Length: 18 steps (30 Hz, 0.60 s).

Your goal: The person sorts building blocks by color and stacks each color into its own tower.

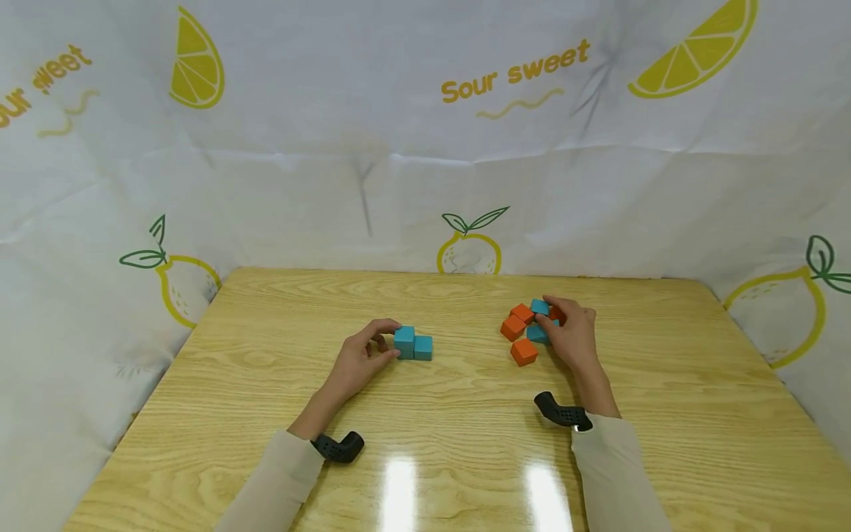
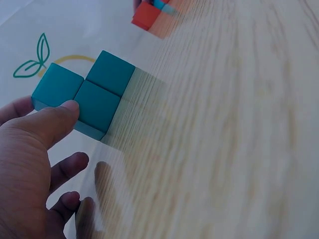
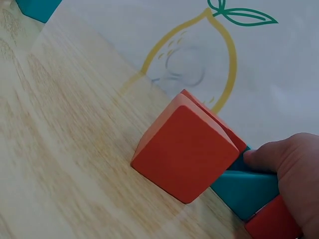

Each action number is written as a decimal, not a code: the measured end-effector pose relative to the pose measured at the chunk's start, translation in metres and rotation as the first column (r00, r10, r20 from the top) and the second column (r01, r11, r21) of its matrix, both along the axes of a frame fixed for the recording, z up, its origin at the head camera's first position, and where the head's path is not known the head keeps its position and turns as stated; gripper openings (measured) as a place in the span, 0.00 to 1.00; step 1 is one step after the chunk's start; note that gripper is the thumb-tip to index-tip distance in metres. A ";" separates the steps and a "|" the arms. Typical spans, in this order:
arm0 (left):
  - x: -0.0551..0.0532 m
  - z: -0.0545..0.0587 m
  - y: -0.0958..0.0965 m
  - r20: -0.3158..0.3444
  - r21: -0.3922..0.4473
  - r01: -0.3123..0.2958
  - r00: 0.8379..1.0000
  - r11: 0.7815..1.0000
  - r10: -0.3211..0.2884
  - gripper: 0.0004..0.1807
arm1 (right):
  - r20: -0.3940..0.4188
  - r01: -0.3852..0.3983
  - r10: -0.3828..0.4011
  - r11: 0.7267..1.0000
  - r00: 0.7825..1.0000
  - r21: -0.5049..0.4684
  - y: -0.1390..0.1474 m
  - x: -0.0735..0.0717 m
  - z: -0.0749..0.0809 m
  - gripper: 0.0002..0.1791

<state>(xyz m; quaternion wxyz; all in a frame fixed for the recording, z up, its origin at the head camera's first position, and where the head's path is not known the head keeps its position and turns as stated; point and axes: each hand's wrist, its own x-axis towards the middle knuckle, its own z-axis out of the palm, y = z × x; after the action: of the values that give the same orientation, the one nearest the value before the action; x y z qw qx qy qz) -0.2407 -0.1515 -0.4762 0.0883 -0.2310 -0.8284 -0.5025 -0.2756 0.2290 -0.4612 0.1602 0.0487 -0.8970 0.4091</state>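
My left hand (image 1: 355,362) pinches a small stack of blue cubes between thumb and index finger. One blue cube (image 2: 57,84) sits on top of a lower blue cube (image 2: 99,105). A third blue cube (image 1: 423,348) stands on the table against the stack's right side. Over at the right, my right hand (image 1: 573,336) pinches a blue cube (image 1: 540,306) with thumb and fingertips, in a loose cluster of blocks. Another blue block (image 1: 537,335) lies below it, partly hidden by the thumb. Nearest me in that cluster is an orange cube (image 1: 524,352).
More orange cubes (image 1: 513,327) lie at the cluster's left, and one orange block (image 1: 557,315) is partly covered by the right hand. The wooden table (image 1: 459,414) ends at a lemon-print cloth (image 1: 372,185) behind. Black wrist mounts (image 1: 561,411) stick out inward from both sleeves.
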 end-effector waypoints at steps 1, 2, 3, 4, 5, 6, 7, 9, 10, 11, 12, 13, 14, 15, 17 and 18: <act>0.000 0.000 0.000 -0.001 -0.001 0.000 1.000 1.000 0.000 0.24 | -0.003 0.003 -0.002 1.000 1.000 0.007 0.000 0.000 0.000 0.23; 0.000 0.000 0.000 -0.001 -0.001 0.000 1.000 1.000 0.000 0.24 | -0.004 0.007 -0.007 1.000 1.000 0.011 0.000 0.000 0.000 0.23; 0.000 0.000 0.000 -0.002 -0.001 0.000 1.000 1.000 0.000 0.24 | -0.004 0.011 -0.011 1.000 1.000 0.019 0.000 0.001 0.000 0.23; 0.000 0.000 0.000 -0.004 -0.002 -0.001 1.000 1.000 0.001 0.24 | -0.003 0.015 -0.015 1.000 1.000 0.024 -0.001 0.001 0.001 0.22; 0.000 0.000 0.001 -0.004 -0.002 -0.001 1.000 1.000 0.001 0.24 | 0.000 0.021 -0.021 0.999 1.000 0.028 -0.001 0.001 0.001 0.22; 0.000 0.000 0.001 -0.004 -0.002 -0.001 1.000 1.000 0.001 0.24 | 0.004 0.026 -0.026 0.999 1.000 0.029 -0.001 0.001 0.001 0.22; 0.000 0.000 0.001 -0.003 0.000 -0.001 1.000 1.000 0.001 0.24 | 0.008 0.031 -0.031 0.999 0.999 0.031 -0.001 0.001 0.001 0.22; 0.000 0.000 0.001 -0.001 0.003 -0.001 1.000 1.000 0.001 0.24 | 0.019 0.039 -0.039 0.999 0.999 0.033 -0.001 0.001 0.001 0.22; 0.000 0.001 0.001 0.001 0.004 -0.001 1.000 1.000 0.001 0.24 | 0.026 0.043 -0.044 0.999 0.999 0.030 -0.002 0.001 0.002 0.21; 0.000 0.001 0.001 0.004 0.005 -0.002 1.000 1.000 0.002 0.24 | 0.033 0.047 -0.048 0.998 0.998 0.031 -0.002 0.001 0.002 0.21; 0.000 0.001 0.001 0.006 0.006 -0.002 1.000 1.000 0.002 0.24 | 0.039 0.049 -0.050 0.998 0.998 0.030 -0.002 0.002 0.002 0.21; 0.000 0.001 0.001 0.007 0.007 -0.001 1.000 1.000 0.001 0.24 | 0.045 0.051 -0.053 0.998 0.998 0.031 -0.002 0.002 0.003 0.21; 0.000 0.001 0.001 0.008 0.006 -0.002 1.000 1.000 0.002 0.24 | 0.051 0.054 -0.055 0.998 0.997 0.030 -0.002 0.002 0.003 0.21; 0.000 0.001 0.001 0.009 0.008 -0.001 1.000 1.000 0.001 0.24 | 0.054 0.056 -0.057 0.998 0.997 0.029 -0.002 0.001 0.003 0.21; 0.000 0.001 0.000 0.010 0.009 0.000 1.000 1.000 0.000 0.24 | 0.060 0.067 -0.069 0.997 0.996 0.023 -0.002 0.002 0.004 0.21; 0.000 0.001 0.000 0.009 0.010 0.000 1.000 1.000 0.000 0.24 | 0.062 0.070 -0.071 0.997 0.996 0.022 -0.002 0.002 0.005 0.21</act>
<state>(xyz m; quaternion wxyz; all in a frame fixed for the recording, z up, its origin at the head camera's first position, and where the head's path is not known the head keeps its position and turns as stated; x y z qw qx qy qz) -0.2405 -0.1511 -0.4756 0.0855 -0.2283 -0.8263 -0.5077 -0.2738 0.2265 -0.4567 0.1456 0.0056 -0.9067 0.3958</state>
